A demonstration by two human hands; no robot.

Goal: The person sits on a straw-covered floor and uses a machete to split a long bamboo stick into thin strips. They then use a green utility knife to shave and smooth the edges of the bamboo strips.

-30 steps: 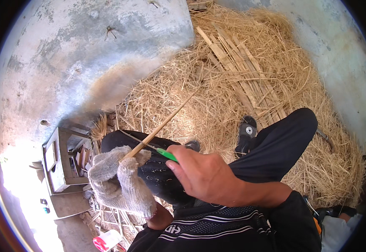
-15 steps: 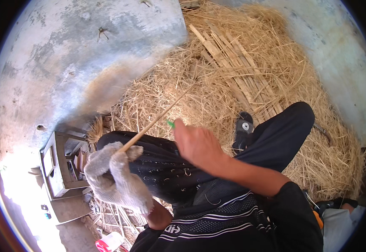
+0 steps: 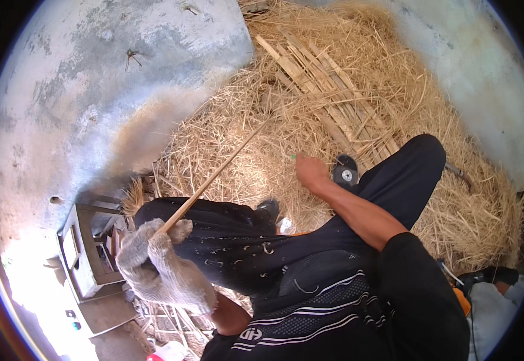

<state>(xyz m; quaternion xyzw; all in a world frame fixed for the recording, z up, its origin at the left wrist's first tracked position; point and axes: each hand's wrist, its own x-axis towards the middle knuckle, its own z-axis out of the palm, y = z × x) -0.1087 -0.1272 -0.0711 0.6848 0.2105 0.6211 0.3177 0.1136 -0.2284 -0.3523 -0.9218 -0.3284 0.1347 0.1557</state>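
gloved left hand [image 3: 165, 268] is holding the near end of a thin stick [image 3: 213, 175], fingers and thumb curled closed around it. bare right hand [image 3: 313, 172] is making a tight fist about a green tool [image 3: 293, 157]; only a small green end is showing, so its working part cannot be made out.

position: stick is running from the glove toward a point between one and two o'clock, its far tip hanging over loose straw [image 3: 232, 135]. right fist is sitting at three o'clock from the stick's middle, well apart and not touching it.

surroundings, clock read from the middle of the view: wood strips [image 3: 324, 99] are lying on the straw at one o'clock; a wooden stand [image 3: 87, 237] is standing at eight. pale shavings [image 3: 268, 246] are dotting the dark trousers [image 3: 238, 222].

step, as judged: stick is probably being scraped or trimmed, the tool being off the wood between strokes. next move would be calling for carrying the fist toward eight o'clock, laying the tool on the stick just ahead of the glove, and keeping the left grip firm. risk: the tool landing too near the gloved thumb.
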